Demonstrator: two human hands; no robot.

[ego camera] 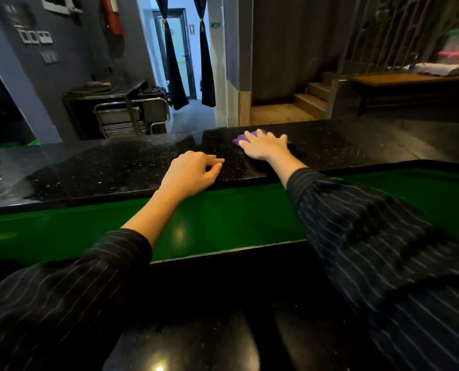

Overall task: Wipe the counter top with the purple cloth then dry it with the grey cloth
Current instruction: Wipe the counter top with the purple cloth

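Note:
The black speckled counter top [132, 167] runs across the middle of the view, raised above a green ledge. My right hand [265, 145] lies flat on the purple cloth [239, 140] near the counter's far edge; only the cloth's left part shows past my fingers. My left hand [193, 172] rests on the counter's near edge with fingers curled and holds nothing. No grey cloth is in view.
A glossy green ledge [223, 218] sits below the counter's near edge, with a dark surface [185, 344] closer to me. Beyond the counter stand a metal trolley [132, 116], a curtained doorway [185, 54], wooden steps [311, 100] and a wooden bench [410, 81].

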